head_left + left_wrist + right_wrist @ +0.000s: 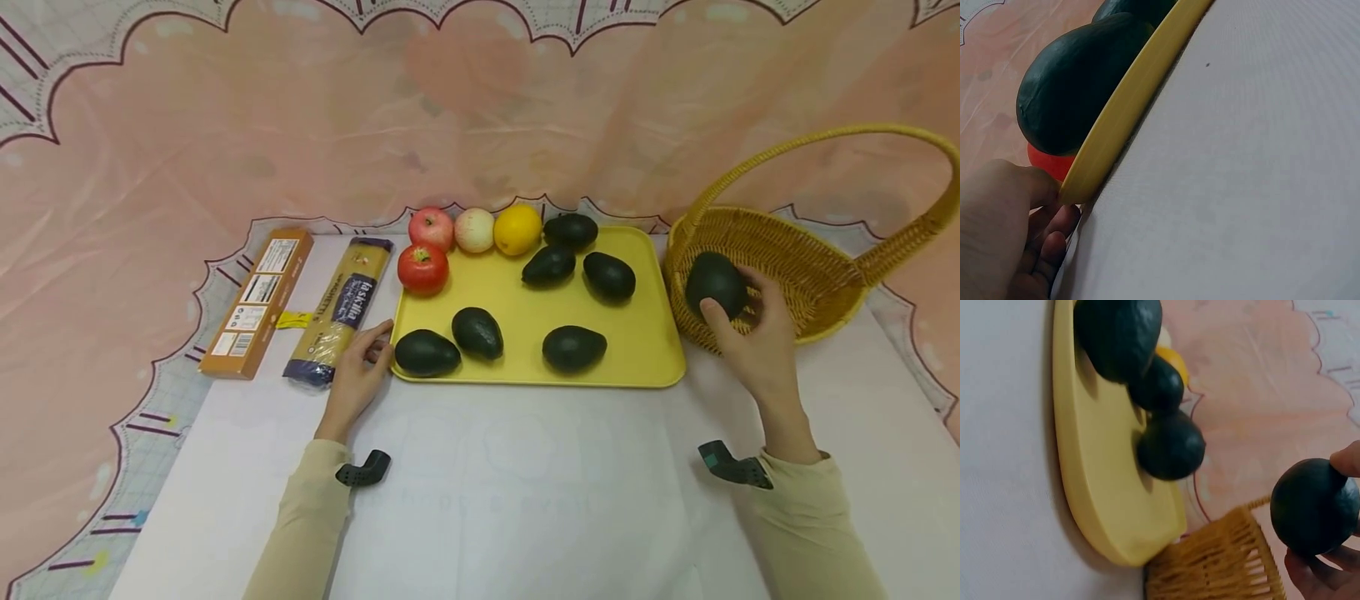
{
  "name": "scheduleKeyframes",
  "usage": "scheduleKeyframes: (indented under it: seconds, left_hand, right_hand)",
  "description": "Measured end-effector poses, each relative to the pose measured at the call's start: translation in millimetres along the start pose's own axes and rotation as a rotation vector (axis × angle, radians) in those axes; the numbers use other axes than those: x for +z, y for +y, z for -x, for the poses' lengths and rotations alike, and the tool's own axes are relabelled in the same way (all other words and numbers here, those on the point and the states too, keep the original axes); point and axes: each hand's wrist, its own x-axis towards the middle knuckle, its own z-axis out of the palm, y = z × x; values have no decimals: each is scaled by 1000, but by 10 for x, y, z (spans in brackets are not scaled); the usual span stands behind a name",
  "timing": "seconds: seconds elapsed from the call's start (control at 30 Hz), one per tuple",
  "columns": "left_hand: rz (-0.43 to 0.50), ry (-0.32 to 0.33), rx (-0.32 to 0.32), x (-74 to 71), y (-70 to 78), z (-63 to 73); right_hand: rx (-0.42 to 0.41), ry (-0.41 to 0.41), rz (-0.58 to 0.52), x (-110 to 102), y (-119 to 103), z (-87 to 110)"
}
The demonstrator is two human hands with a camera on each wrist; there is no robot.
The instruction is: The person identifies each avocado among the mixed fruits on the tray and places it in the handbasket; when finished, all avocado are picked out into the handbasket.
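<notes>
Between thumb and fingers, my right hand (pixel 757 342) grips a dark green avocado (pixel 716 286) over the near left part of a wicker basket (pixel 817 292). The right wrist view shows the held avocado (pixel 1314 507) above the basket's woven side (pixel 1210 562). My left hand (pixel 356 379) pinches the near left corner of a yellow tray (pixel 517 372), its thumb on the rim (pixel 1094 156) in the left wrist view. On the tray lie several avocados, including one (pixel 427 353) beside the left hand and one (pixel 573 348) near the front middle.
A tomato (pixel 423 268), a pink apple (pixel 431 228), a pale round fruit (pixel 474 230) and an orange (pixel 517 229) sit at the tray's back left. Left of it lie a spaghetti pack (pixel 341 308) and an orange-brown box (pixel 257 304). The basket's tall handle (pixel 817 137) arches upward.
</notes>
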Motion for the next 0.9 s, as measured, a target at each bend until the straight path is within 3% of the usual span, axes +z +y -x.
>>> scheduleKeyframes:
  seconds: [0.13, 0.37, 0.9]
  left_hand:
    - [6, -6, 9, 7, -11, -15]
    - [8, -3, 10, 6, -17, -15]
    - [-24, -4, -11, 12, -10, -4]
  right_hand:
    - [65, -23, 62, -54, 76, -88]
    - [88, -84, 156, -94, 160, -207]
    - [116, -387, 332, -117, 249, -424]
